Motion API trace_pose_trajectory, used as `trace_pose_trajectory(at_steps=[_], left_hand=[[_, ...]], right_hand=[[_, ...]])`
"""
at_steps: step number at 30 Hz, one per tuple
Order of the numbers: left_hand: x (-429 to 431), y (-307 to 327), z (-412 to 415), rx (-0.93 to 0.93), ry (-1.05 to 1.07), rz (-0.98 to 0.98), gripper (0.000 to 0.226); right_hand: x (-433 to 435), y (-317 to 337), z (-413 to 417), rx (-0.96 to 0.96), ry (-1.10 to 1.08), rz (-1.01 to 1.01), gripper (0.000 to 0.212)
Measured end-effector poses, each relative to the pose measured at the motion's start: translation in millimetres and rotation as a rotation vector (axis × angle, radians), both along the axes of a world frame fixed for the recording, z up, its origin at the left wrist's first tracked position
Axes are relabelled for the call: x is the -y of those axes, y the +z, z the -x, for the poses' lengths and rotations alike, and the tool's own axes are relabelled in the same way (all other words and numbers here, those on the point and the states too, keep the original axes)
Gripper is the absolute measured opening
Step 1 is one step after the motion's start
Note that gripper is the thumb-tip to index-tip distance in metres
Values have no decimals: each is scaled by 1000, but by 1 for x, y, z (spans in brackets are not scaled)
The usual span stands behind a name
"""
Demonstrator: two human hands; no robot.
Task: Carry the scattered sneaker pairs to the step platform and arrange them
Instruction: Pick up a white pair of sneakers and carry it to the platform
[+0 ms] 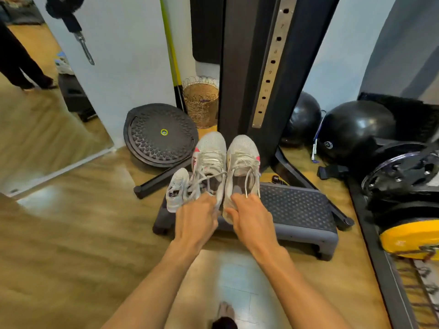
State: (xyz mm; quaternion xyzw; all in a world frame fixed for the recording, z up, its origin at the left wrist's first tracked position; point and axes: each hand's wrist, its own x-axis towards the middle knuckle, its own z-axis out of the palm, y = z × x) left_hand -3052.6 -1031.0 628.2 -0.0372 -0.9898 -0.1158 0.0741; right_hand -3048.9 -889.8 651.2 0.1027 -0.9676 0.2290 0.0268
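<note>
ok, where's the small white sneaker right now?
Head view, centre-left: small white sneaker at the left end of the dark studded step platform, beside the grey-and-pink sneaker gripped by the left hand.

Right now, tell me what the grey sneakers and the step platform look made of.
The grey sneakers look like matte knit mesh, by their fine woven texture. The step platform seems moulded plastic, perhaps rubber-topped, matte, given its raised dots.
</note>
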Motion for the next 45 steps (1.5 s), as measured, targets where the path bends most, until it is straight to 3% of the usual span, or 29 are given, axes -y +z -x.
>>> trace_pose_trajectory(at_steps=[3, 5, 12, 16, 20, 24, 34, 45], left_hand=[[1, -41, 37, 74, 34, -8, 17], [3, -70, 61, 118, 47, -19, 22], [8, -178, 132, 211, 17, -77, 13], [10, -244, 171, 223, -33, -49, 16], [13, -303, 197, 240, -69, -33, 18], [11, -351, 211, 285, -86, 12, 19], [13, -411, 241, 332, -105, 51, 20], [16, -432, 261, 429, -130, 98, 32]], right_hand=[[3, -41, 41, 84, 21, 8, 18], [6, -68, 66, 124, 15, 1, 7], [15, -179, 137, 283, -59, -55, 7], [18, -239, 172, 248, -51, -42, 3], [23, -294, 195, 248, -66, -59, 23], [23, -344, 206, 283, -105, -61, 23], [22, -406, 237, 335, -104, -43, 26], [21, -439, 251, 436, -129, -75, 22]])
